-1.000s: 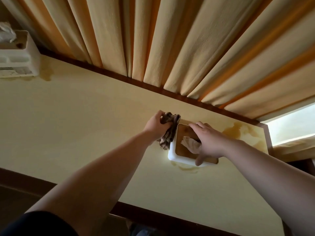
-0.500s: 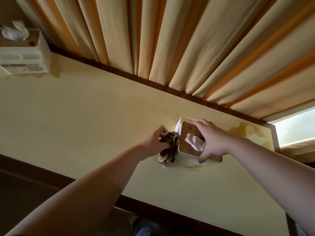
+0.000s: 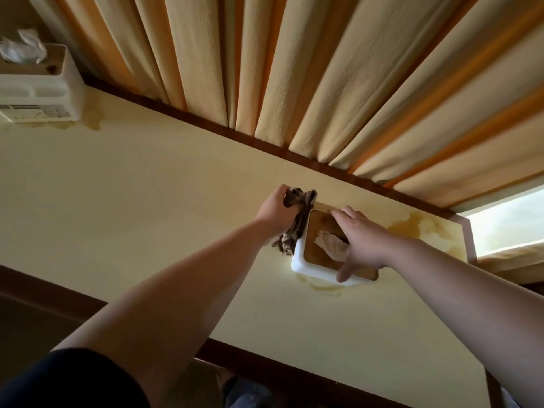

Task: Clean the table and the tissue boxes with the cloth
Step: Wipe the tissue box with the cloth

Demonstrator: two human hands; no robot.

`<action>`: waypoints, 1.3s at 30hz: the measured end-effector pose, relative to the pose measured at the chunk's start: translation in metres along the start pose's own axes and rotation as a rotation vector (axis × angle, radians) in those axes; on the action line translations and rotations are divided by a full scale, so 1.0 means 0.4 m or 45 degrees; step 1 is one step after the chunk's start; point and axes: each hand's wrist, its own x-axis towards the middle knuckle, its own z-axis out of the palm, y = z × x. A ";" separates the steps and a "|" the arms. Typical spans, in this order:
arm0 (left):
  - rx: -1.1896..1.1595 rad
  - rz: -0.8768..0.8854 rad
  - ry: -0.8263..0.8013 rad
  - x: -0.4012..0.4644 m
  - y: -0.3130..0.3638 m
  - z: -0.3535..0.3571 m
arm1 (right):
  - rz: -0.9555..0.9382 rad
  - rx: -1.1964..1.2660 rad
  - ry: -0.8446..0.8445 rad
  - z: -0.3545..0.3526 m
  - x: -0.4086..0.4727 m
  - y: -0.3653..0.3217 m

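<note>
Cloth [image 3: 295, 223] left of tissue box [image 3: 306, 265] (touching), on table [image 3: 147, 201].

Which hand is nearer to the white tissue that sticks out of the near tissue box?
The right. The right hand holds the tissue box from above, directly beside the tissue. The left hand grips the cloth at the box's left side, apart from the tissue.

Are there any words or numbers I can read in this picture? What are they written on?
The label on the far tissue box: rows of print, too small and blurred to read.
No writing shows on the near tissue box, the cloth or the table.
</note>
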 end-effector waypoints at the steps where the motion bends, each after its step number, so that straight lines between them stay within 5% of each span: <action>1: 0.024 -0.014 -0.001 0.015 -0.001 0.007 | -0.002 0.000 0.003 0.000 0.000 0.000; 15: -0.128 -0.132 -0.172 -0.125 -0.087 -0.023 | -0.026 0.036 0.034 0.011 -0.003 0.010; 22: -0.197 0.030 -0.197 -0.113 -0.065 -0.041 | -0.011 0.040 0.019 0.007 -0.001 0.008; 30: 0.027 -0.001 -0.045 0.022 -0.009 -0.005 | 0.008 0.055 0.001 0.007 0.007 0.009; 39: 0.034 -0.101 -0.167 -0.046 -0.067 -0.022 | -0.021 0.080 0.009 0.013 0.006 0.018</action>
